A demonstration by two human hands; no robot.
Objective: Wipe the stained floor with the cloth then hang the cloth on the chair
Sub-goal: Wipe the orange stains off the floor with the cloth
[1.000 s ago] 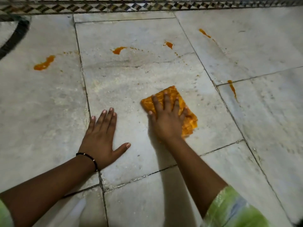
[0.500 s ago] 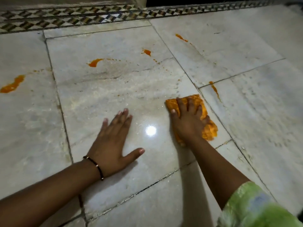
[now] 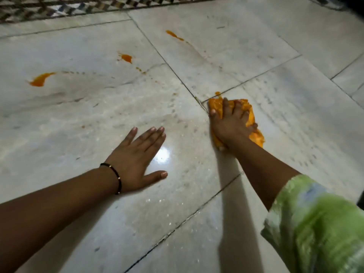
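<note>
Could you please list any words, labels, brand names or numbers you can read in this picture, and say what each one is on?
There is no readable text.
The orange cloth under the right hand is plain.
The marble floor carries only orange stains.
The patterned border shows geometric shapes, no letters.
The green sleeve and the bracelet by the left hand bear no lettering.

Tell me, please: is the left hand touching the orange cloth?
Apart. The head view shows the left hand flat on the floor, with bare tile between it and the cloth under the right hand.
</note>
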